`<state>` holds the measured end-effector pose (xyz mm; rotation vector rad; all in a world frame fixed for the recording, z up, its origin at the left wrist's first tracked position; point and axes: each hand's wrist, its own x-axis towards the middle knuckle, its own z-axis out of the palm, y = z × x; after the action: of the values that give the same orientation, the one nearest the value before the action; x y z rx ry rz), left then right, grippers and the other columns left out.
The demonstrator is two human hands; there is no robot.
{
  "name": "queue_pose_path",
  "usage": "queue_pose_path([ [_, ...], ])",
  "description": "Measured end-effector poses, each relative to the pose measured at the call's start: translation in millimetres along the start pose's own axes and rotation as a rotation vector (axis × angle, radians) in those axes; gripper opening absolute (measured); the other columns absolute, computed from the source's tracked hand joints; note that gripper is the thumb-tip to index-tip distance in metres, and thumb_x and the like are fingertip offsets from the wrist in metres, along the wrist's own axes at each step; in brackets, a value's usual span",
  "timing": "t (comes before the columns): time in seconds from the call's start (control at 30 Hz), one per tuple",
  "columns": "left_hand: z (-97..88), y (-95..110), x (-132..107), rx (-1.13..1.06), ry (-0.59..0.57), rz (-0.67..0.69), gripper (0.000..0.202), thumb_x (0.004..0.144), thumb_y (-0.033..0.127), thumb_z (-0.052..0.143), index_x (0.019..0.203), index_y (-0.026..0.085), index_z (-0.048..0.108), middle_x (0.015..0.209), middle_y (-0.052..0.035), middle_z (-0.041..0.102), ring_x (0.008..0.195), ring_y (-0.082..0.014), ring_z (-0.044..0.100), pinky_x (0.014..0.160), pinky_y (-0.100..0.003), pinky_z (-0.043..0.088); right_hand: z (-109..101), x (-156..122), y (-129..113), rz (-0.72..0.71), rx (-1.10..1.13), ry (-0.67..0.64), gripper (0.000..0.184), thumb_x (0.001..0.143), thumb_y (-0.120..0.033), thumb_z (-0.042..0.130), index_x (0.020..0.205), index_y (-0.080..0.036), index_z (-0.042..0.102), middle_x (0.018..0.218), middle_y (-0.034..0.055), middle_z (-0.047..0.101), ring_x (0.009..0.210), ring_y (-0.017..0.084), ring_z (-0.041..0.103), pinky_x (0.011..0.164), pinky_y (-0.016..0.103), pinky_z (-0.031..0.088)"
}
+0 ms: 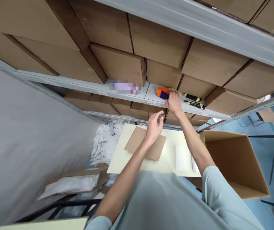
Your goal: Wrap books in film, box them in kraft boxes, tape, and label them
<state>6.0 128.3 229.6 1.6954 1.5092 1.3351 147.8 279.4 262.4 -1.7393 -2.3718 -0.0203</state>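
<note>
On the shelf, an orange and dark blue tape dispenser (pixel 163 92) lies under my right hand (pixel 174 103), whose fingers close around its right end. Two yellow-and-black utility knives (pixel 194 104) rest just right of that hand. My left hand (pixel 154 126) hovers over the table with its fingers loosely curved and apart, holding nothing. Below it, a flat brown cardboard piece (pixel 156 148) lies on the pale yellow tabletop (pixel 120 159), partly hidden by my left wrist and forearm.
Brown cardboard boxes (pixel 161 38) fill the grey metal shelving (pixel 199 22) ahead. An open carton (pixel 235 159) stands right of the table. White paper sheets (pixel 183 158) lie near my right forearm. White scraps (pixel 105 140) pile up at the left, beside the grey wall (pixel 31 121).
</note>
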Motion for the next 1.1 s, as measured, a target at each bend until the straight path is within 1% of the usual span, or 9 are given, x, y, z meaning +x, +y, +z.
queue_pose_path([
  [0.2,24.4,-2,-56,0.032,0.024,-0.166,0.034,0.11,0.028,0.057,0.139,0.022,0.074,0.14,-0.0122,0.083,0.135,-0.0283,0.077,0.122,-0.049,0.06,17,37,22,-0.021,0.048,-0.104,0.044,0.109,-0.017,0.052,0.146,0.006,0.056,0.136,0.0375,0.071,0.132,0.043,0.068,0.121,0.06,0.048],
  [0.3,22.5,5,-85,0.047,0.062,-0.225,0.033,0.109,0.03,0.059,0.137,0.022,0.075,0.141,-0.0119,0.082,0.138,-0.0292,0.075,0.125,-0.05,0.058,28,17,38,-0.065,0.291,-0.045,0.046,0.118,-0.033,0.047,0.15,-0.001,0.053,0.135,0.0311,0.073,0.133,0.042,0.07,0.119,0.062,0.052],
  [0.43,14.5,34,-120,0.033,0.167,-0.215,0.034,0.112,0.035,0.061,0.14,0.022,0.074,0.14,-0.0126,0.081,0.135,-0.0276,0.076,0.122,-0.048,0.061,36,-88,36,-0.166,0.902,-0.001,0.061,0.116,-0.071,0.047,0.148,-0.02,0.057,0.133,0.0157,0.076,0.127,0.033,0.074,0.116,0.055,0.061],
  [0.53,12.2,61,-149,0.021,0.212,-0.185,0.033,0.113,0.04,0.062,0.138,0.022,0.074,0.134,-0.0124,0.08,0.123,-0.0246,0.079,0.112,-0.043,0.067,32,-190,17,-0.108,1.308,-0.158,0.068,0.108,-0.081,0.059,0.144,-0.023,0.061,0.131,0.0119,0.079,0.123,0.028,0.077,0.114,0.046,0.064],
  [0.6,12.2,75,-173,0.04,0.228,-0.167,0.028,0.112,0.04,0.066,0.133,0.024,0.076,0.128,-0.0109,0.08,0.117,-0.0233,0.08,0.107,-0.041,0.069,27,-247,0,-0.037,1.433,-0.247,0.073,0.105,-0.083,0.062,0.147,-0.024,0.061,0.137,0.0119,0.079,0.129,0.028,0.077,0.117,0.045,0.063],
  [0.7,9.9,88,-215,0.017,0.28,-0.201,0.025,0.109,0.039,0.073,0.128,0.024,0.076,0.121,-0.0088,0.079,0.11,-0.022,0.08,0.104,-0.04,0.07,17,-307,-22,0.041,1.476,-0.301,0.077,0.104,-0.084,0.063,0.152,-0.024,0.06,0.147,0.0135,0.076,0.139,0.028,0.073,0.125,0.045,0.059],
  [0.87,-2.5,108,-292,-0.065,0.322,-0.278,0.022,0.109,0.036,0.072,0.127,0.024,0.073,0.124,-0.0087,0.08,0.11,-0.0211,0.08,0.102,-0.039,0.071,-4,-380,-46,0.043,1.474,-0.387,0.078,0.102,-0.087,0.065,0.149,-0.025,0.063,0.144,0.0136,0.078,0.138,0.029,0.074,0.125,0.048,0.059],
  [1.0,-7.8,127,-350,-0.104,0.338,-0.29,0.018,0.11,0.036,0.069,0.123,0.024,0.075,0.124,-0.0094,0.081,0.118,-0.0234,0.079,0.104,-0.04,0.07,-16,-432,-51,-0.002,1.459,-0.526,0.07,0.102,-0.084,0.068,0.14,-0.025,0.07,0.137,0.0126,0.082,0.133,0.031,0.077,0.121,0.052,0.062],
  [1.1,-13.7,140,-378,-0.141,0.338,-0.314,0.017,0.109,0.037,0.071,0.12,0.025,0.077,0.118,-0.0078,0.081,0.111,-0.023,0.08,0.099,-0.039,0.071,-22,-464,-43,-0.035,1.342,-0.509,0.062,0.103,-0.08,0.069,0.13,-0.024,0.074,0.127,0.0112,0.084,0.121,0.031,0.08,0.113,0.05,0.066],
])
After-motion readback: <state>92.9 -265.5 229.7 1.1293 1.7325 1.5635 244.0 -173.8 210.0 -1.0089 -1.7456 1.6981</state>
